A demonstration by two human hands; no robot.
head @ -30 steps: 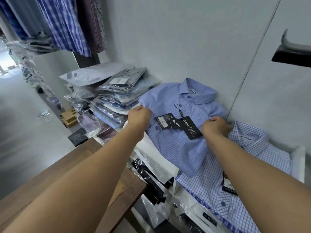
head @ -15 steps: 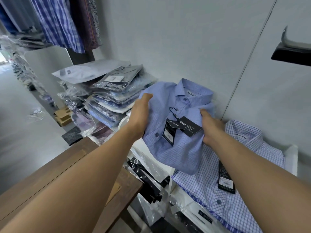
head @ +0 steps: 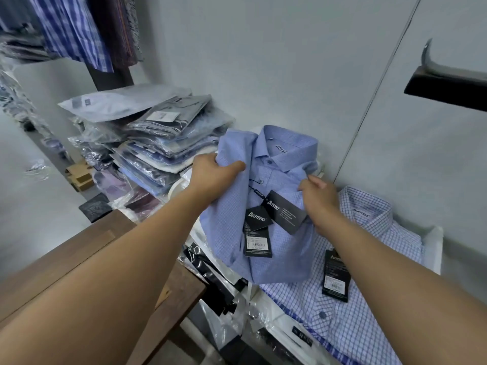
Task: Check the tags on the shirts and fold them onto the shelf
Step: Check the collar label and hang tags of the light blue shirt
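Fingers (head: 233, 166) of left hand (head: 210, 175) and right hand (head: 320, 200) pinch the pale-blue cotton shirt (head: 282, 156), seemingly letting black card tags (head: 257, 233) dangle.

You raised the light blue shirt (head: 283, 262) from lying flat against the checked shirt (head: 382, 227) and bunched its shoulders inward. Your left hand (head: 213, 175) climbed to the shoulder farthest from the checked shirt, and your right hand (head: 320, 200) gripped the nearer side. The black hang tags (head: 258, 233) dropped from flat to dangling.
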